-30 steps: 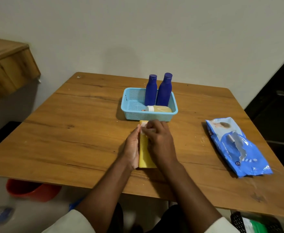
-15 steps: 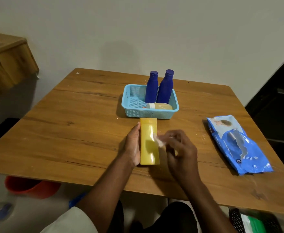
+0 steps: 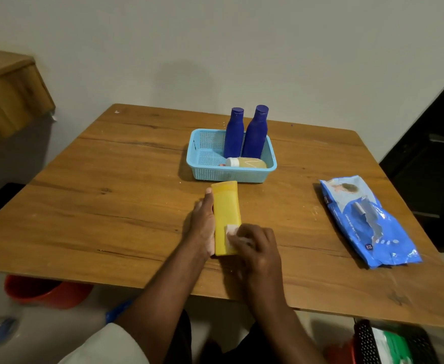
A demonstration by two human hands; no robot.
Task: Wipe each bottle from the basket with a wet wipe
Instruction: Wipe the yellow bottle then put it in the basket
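Note:
A yellow bottle (image 3: 226, 209) lies flat on the wooden table (image 3: 110, 200), just in front of the light blue basket (image 3: 205, 174). My left hand (image 3: 202, 227) lies straight along the bottle's left side and steadies it. My right hand (image 3: 257, 252) pinches a white wet wipe (image 3: 231, 230) and presses it on the near end of the bottle. In the basket stand two dark blue bottles (image 3: 233, 134) (image 3: 255, 135), and a small pale yellow bottle with a white cap (image 3: 249, 163) lies in front of them.
A blue pack of wet wipes (image 3: 368, 222) lies on the table to the right. A wooden ledge (image 3: 8, 101) juts out at the left wall. A red tub (image 3: 44, 290) sits on the floor under the table's left front edge, a black crate (image 3: 389, 345) at bottom right.
My right hand left the bottle's far end, lifted off to the right with the wipe, then came back down on the near end. The left hand stayed beside the bottle.

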